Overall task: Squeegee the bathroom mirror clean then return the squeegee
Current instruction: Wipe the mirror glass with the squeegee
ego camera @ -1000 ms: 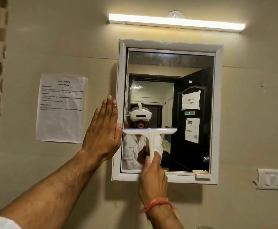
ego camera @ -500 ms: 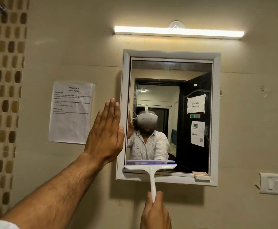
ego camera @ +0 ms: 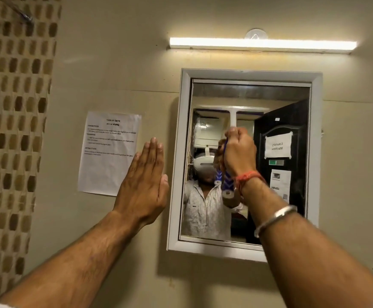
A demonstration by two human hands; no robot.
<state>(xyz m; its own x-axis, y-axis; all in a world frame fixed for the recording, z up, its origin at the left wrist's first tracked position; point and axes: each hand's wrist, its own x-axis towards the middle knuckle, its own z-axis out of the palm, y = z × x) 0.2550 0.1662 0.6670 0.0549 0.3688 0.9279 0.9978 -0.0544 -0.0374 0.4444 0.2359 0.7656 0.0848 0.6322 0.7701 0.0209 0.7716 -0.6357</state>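
Printed sheet (ego camera: pixel 109 152) stuck on the wall, then the left hand (ego camera: pixel 144 187) with fingers straight and together, flat on the wall just beside the mirror (ego camera: pixel 250 74). Right hand (ego camera: pixel 240 153) fingers are wrapped round the white squeegee (ego camera: pixel 233 117) handle, with the blade up high on the glass.

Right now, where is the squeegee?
In the head view, the squeegee sits high on the mirror's left half, its handle held by the right hand.
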